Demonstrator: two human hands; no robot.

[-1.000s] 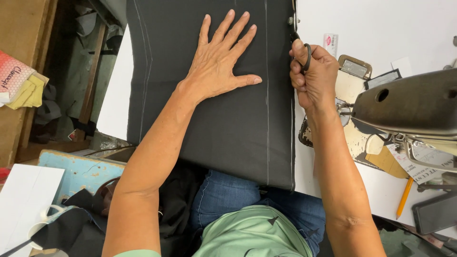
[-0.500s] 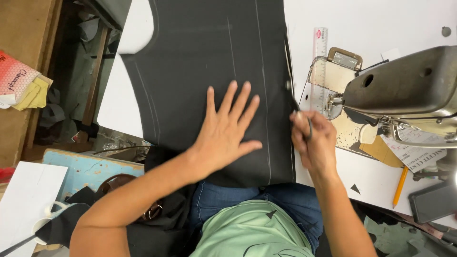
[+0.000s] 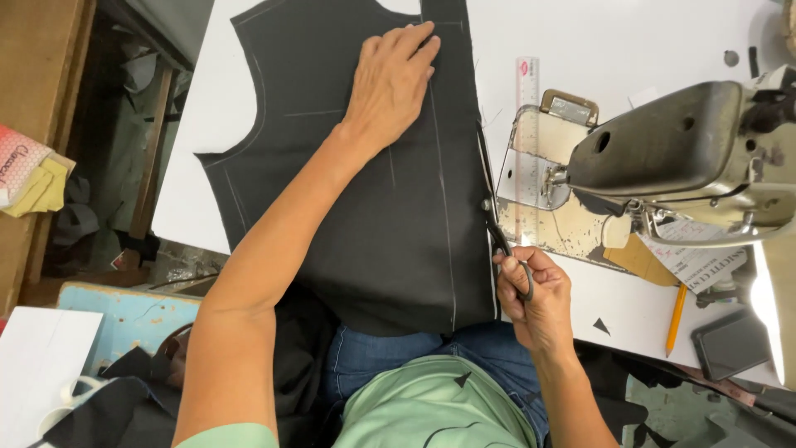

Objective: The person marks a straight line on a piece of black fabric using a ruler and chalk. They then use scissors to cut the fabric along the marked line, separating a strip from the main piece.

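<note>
White worktable [image 3: 630, 33] carries a sewing machine [image 3: 672, 158] at the right; a clear ruler [image 3: 526, 108] lies beside the machine's plate. A dark cut fabric panel [image 3: 373, 232] is spread flat across the table, its lower edge hanging over toward the lap. Chalk lines are seen running lengthwise near its right edge, with a curved armhole cutout at the left. The left hand [image 3: 390, 79] is laid open, palm down, fingers extended, pressing the panel near its top. The right hand [image 3: 535, 290] is closed around the handles of black scissors [image 3: 496, 220], blades set along the right edge of the panel. Judged light, limp and prone to shifting; best pinned flat close to the cut line, not lifted.
</note>
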